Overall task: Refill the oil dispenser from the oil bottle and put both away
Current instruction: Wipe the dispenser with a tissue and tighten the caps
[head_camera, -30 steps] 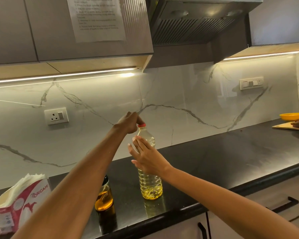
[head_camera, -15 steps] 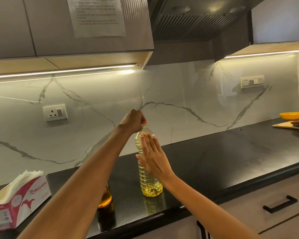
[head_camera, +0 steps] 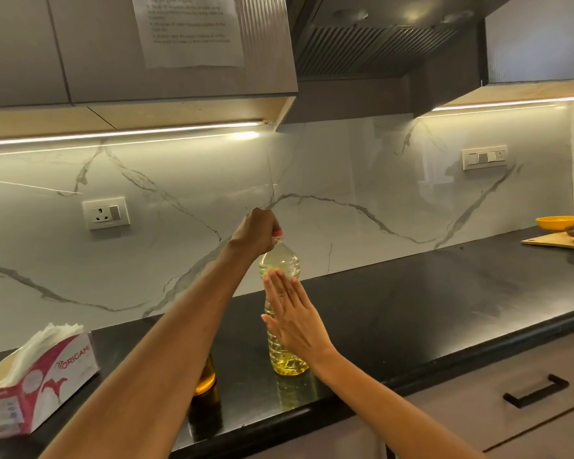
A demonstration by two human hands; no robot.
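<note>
- The black glossy stone bench (head_camera: pixel 411 313) runs along a white marble-patterned wall, with its front edge nearest the camera.
- A red and white cardboard tissue box (head_camera: pixel 37 385) with white tissues sticking out sits at the bench's left end.
- The clear ribbed plastic oil bottle (head_camera: pixel 280 263) stands upright near the front edge of the bench, about midway along it, with a shallow layer of yellow oil at the bottom.
- The left hand (head_camera: pixel 257 231) is curled over the bottle's top, fingers closed round the small red screw cap (head_camera: pixel 277 232).
- The right hand (head_camera: pixel 292 316) lies flat against the bottle's side, fingers straight and together, pointing upward.
- A small glass oil dispenser (head_camera: pixel 206 376) holding amber oil stands just left of the bottle, closer to the front edge, and is mostly hidden behind the left forearm.
- At the far right end of the bench, a pale wooden cutting board (head_camera: pixel 554 244) lies flat, with a shallow yellow bowl (head_camera: pixel 555 222) behind it.
</note>
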